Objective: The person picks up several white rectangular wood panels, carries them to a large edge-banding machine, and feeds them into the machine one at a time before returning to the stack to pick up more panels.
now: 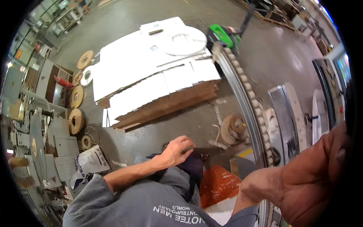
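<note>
My left hand (178, 150) is in front of my body, its fingers curled round a small dark thing (187, 150) whose kind I cannot make out. My right hand (319, 166) is raised very close to the camera at the right, its fingers running into the dark rim and mostly hidden. Beyond my left hand lies a low stack of white panels (132, 62) with brown edges. A white ring-shaped disc (196, 39) and a small dark bar (155, 31) rest on top of the stack.
A metal rail with rollers (242, 90) runs along my right side. Rolls of edging tape (76, 121) stand on the floor at left, near a white sack (92, 160) and machinery (36, 140). An orange-red board (219, 185) lies by my legs. Something green (221, 34) stands behind the panels.
</note>
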Demonstrator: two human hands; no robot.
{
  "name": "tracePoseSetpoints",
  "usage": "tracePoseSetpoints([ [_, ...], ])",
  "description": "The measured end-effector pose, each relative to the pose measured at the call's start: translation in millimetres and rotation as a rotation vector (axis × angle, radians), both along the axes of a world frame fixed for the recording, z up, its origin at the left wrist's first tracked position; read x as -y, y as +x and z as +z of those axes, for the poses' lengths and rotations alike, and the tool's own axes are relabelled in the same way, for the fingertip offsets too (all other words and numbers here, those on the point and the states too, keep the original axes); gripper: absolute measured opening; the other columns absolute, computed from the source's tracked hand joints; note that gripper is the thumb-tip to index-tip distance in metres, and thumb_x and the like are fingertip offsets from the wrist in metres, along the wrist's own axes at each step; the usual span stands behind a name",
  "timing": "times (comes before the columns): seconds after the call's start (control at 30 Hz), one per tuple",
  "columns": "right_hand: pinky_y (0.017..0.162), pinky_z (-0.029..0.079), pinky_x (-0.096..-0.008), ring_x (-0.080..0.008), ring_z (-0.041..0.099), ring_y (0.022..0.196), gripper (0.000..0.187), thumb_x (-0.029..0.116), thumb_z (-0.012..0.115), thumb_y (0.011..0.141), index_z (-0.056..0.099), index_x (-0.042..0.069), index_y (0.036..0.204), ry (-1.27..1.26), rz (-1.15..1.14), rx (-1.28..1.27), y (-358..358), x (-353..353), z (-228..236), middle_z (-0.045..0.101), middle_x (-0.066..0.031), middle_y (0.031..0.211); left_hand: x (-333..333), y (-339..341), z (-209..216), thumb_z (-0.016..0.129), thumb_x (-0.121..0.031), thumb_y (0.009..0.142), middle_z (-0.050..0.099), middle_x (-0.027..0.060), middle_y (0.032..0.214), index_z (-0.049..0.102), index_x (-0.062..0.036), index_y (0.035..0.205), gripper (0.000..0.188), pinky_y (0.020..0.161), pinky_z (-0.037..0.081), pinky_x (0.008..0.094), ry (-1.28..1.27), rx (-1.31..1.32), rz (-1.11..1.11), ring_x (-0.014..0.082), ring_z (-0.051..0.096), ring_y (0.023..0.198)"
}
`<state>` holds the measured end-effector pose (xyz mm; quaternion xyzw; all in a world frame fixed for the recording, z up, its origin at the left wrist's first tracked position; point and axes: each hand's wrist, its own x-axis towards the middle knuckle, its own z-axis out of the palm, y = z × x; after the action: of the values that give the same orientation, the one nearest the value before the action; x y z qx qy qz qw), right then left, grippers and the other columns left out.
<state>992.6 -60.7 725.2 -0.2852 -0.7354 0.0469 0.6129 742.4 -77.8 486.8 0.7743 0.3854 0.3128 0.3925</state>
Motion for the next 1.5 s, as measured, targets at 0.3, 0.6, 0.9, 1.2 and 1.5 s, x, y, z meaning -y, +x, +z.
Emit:
tracePoseSetpoints([
  [0.3, 0.068, 0.058, -0.027, -0.0144, 0.063, 0.081, 0.033, 0.01, 0.062, 0.091, 0.064, 0.0, 0.123, -0.185, 0.397, -0.174, -169, -82, -38, 0.069, -0.0109, 0.1, 20, -151, -36, 0.069, -0.006, 0.084, 0.065, 0.0163, 0.096, 0.068, -0.0025, 0.103, 0.019, 0.072, 0.054, 0.0408, -0.193, -0.074, 0.476, 0.0331, 0.066, 0.087],
  [0.6, 0.068, 0.06, -0.0275, -0.0118, 0.065, 0.083, 0.031, 0.007, 0.065, 0.092, 0.067, 0.003, 0.123, -1.176, 0.499, -0.291, -304, -99, -220, 0.071, -0.0082, 0.104, 86, -275, -105, 0.068, -0.008, 0.085, 0.07, 0.0076, 0.091, 0.069, -0.0006, 0.107, 0.024, 0.075, 0.054, 0.0309, -0.353, -0.067, 1.136, 0.0154, 0.065, 0.079],
  [0.9, 0.079, 0.059, -0.0311, -0.02, 0.065, 0.102, 0.056, 0.02, 0.071, 0.092, 0.052, -0.006, 0.137, -2.004, 0.343, -0.213, -379, -3, -447, 0.064, -0.0146, 0.117, 45, -443, -210, 0.071, -0.016, 0.088, 0.07, 0.0103, 0.101, 0.064, 0.0053, 0.118, 0.038, 0.083, 0.053, 0.0303, -0.718, 0.124, 1.339, 0.0158, 0.065, 0.092],
  [1.2, 0.114, 0.037, -0.0492, -0.0366, 0.039, 0.139, 0.091, 0.04, 0.067, 0.095, 0.016, -0.01, 0.153, -1.968, 0.232, -0.802, -552, -20, -562, 0.033, -0.027, 0.152, -70, -569, -339, 0.08, -0.051, 0.077, 0.048, 0.0316, 0.142, 0.035, 0.0097, 0.147, 0.102, 0.108, 0.042, 0.0479, -0.904, 0.316, 1.124, 0.0394, 0.048, 0.132],
  [1.5, 0.123, 0.013, -0.053, -0.0353, 0.012, 0.15, 0.109, 0.064, 0.065, 0.086, 0.009, 0.004, 0.157, -1.823, 0.209, -0.911, -645, -84, -649, 0.016, -0.0214, 0.159, -137, -557, -415, 0.083, -0.059, 0.068, 0.026, 0.038, 0.153, 0.019, 0.0097, 0.153, 0.126, 0.116, 0.03, 0.0551, -0.96, 0.446, 0.964, 0.0469, 0.029, 0.144],
])
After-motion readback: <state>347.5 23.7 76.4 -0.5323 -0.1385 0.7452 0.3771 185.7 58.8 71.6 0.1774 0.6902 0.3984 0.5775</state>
